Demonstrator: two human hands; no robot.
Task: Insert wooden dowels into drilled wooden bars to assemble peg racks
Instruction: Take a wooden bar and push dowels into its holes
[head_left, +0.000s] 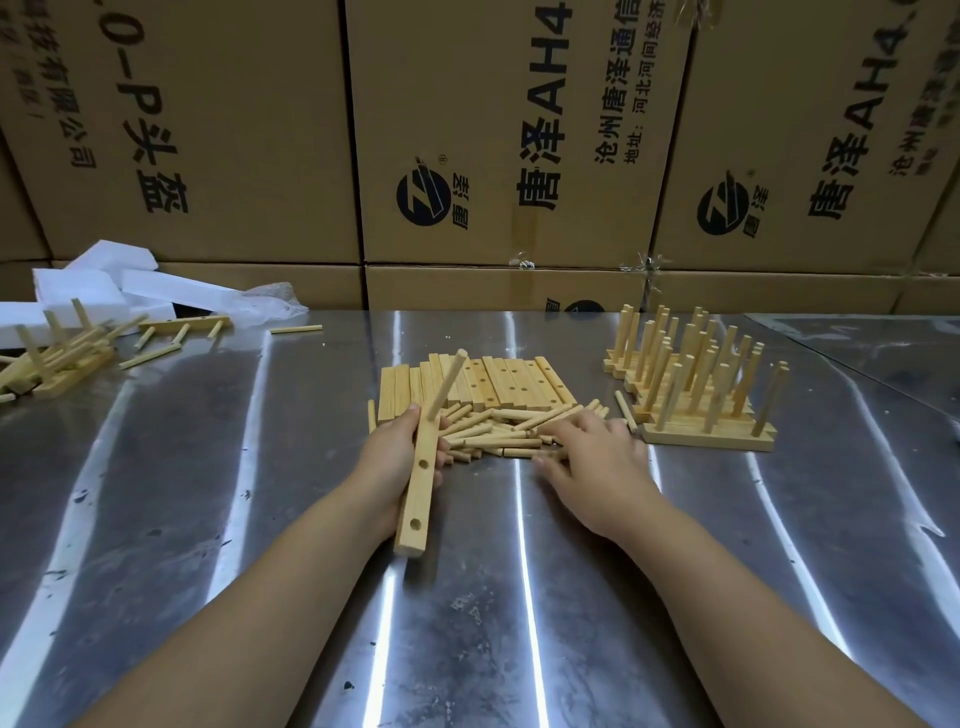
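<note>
The left hand (397, 460) grips the pale drilled wooden bar (415, 493), while the right hand (592, 457) lays loose fingers (563, 431) on short round wooden dowels (493, 434) lying crosswise beside it.

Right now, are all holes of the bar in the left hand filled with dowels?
No, the bar in the left hand carries one dowel; two holes are empty.

Bare forearms (270, 587), L hand (396, 463), R hand (592, 460)

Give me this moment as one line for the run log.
left hand: holds bar, one dowel in, two holes empty | right hand: on loose dowel pile | finished racks: at right
</note>
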